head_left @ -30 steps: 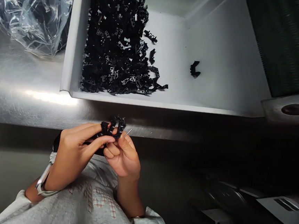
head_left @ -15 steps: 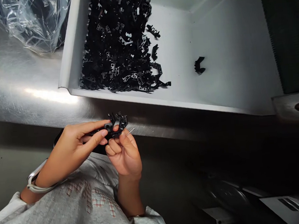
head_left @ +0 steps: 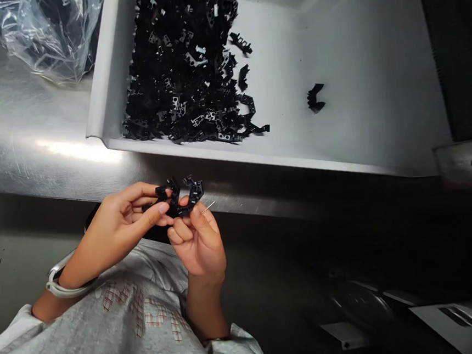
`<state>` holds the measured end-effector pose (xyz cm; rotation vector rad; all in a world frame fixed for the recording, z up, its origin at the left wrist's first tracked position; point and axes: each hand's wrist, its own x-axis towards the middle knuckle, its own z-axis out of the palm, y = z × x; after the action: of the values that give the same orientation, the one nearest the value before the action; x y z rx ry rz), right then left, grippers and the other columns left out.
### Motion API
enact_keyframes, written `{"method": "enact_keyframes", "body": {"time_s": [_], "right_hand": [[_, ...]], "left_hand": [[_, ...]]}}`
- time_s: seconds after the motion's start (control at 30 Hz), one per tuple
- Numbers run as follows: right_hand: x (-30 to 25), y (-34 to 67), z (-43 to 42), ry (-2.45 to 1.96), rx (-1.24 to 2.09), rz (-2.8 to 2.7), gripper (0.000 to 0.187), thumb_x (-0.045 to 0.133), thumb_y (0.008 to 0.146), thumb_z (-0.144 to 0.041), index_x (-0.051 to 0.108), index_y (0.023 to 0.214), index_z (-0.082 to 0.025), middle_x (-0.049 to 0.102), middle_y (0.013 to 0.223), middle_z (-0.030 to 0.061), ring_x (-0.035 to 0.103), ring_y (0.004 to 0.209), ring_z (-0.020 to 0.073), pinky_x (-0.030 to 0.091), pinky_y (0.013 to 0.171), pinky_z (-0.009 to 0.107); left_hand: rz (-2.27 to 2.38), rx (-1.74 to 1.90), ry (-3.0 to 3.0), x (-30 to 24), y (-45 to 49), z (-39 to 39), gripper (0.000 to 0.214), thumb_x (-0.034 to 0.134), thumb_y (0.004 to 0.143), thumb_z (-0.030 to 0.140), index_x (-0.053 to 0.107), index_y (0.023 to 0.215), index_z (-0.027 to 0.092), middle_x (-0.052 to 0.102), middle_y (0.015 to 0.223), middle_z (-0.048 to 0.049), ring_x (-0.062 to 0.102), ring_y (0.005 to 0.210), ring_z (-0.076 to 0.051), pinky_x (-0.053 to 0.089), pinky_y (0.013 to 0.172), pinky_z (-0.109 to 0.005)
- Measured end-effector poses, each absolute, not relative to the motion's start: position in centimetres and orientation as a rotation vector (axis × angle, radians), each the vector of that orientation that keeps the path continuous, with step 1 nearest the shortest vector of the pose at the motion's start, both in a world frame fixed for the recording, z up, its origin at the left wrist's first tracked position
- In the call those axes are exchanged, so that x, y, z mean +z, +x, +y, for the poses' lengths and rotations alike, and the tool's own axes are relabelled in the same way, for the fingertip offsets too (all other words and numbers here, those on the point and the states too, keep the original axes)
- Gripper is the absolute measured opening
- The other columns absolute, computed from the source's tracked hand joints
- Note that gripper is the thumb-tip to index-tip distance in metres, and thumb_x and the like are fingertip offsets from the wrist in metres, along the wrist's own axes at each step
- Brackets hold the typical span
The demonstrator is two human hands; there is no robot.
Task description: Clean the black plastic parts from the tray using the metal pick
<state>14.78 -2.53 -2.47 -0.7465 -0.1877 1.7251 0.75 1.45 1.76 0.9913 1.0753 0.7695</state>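
Just in front of the tray, my left hand (head_left: 126, 217) pinches a black plastic part (head_left: 173, 195) between thumb and fingers. Close beside it, my right hand (head_left: 198, 241) grips another angled black plastic part (head_left: 196, 191) between thumb and forefinger. A thin metal pin-like tool (head_left: 209, 206) also sticks out from my right hand; its other end is hidden by the fingers. The two parts lie side by side, and I cannot tell whether they touch. More black parts may be tucked in my left palm, mostly hidden.
A white tray (head_left: 292, 164) stands on the metal bench (head_left: 23, 151), with a heap of black plastic parts (head_left: 180, 66) on its left side. One loose black part (head_left: 315, 98) lies farther right in it. A clear plastic bag (head_left: 50, 39) sits at upper left.
The part in my left hand has turned and moved slightly left, away from the one in my right hand. My left fingers have curled more. The view has shifted a little.
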Motion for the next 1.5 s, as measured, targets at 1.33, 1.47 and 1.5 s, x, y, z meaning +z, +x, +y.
{"method": "enact_keyframes", "body": {"time_s": [1.33,1.47,1.5], "right_hand": [[-3.4,17.4,-2.0,-0.719,1.766,-0.16,0.01,0.066,0.085,-0.025,0.075,0.082,-0.024,0.008,0.063,-0.0108,0.004,0.046,0.0074,0.016,0.04,0.019],[-3.8,17.7,-2.1,-0.729,1.785,-0.172,0.009,0.072,0.08,-0.033,0.072,0.081,-0.025,0.008,0.062,-0.011,0.003,0.046,0.0073,0.014,0.04,0.021],[-3.9,17.8,-2.1,-0.735,1.789,-0.174,0.01,0.073,0.079,-0.035,0.072,0.081,-0.024,0.009,0.062,-0.0112,0.003,0.045,0.007,0.013,0.04,0.022]], "left_hand": [[0.976,0.558,0.579,-2.9,1.9,-1.8,0.044,0.085,0.071,0.051,0.064,0.082,0.013,0.063,0.066,0.0021,0.053,0.061,-0.006,0.041,0.058,-0.02],[0.991,0.606,0.56,-3.8,4.2,-2.0,0.053,0.08,0.07,0.062,0.052,0.07,0.017,0.044,0.061,0.0074,0.039,0.058,-0.006,0.034,0.058,-0.023],[0.99,0.619,0.56,-3.9,4.8,-1.9,0.056,0.079,0.069,0.065,0.048,0.067,0.018,0.04,0.06,0.0081,0.035,0.058,-0.006,0.033,0.058,-0.024]]}}
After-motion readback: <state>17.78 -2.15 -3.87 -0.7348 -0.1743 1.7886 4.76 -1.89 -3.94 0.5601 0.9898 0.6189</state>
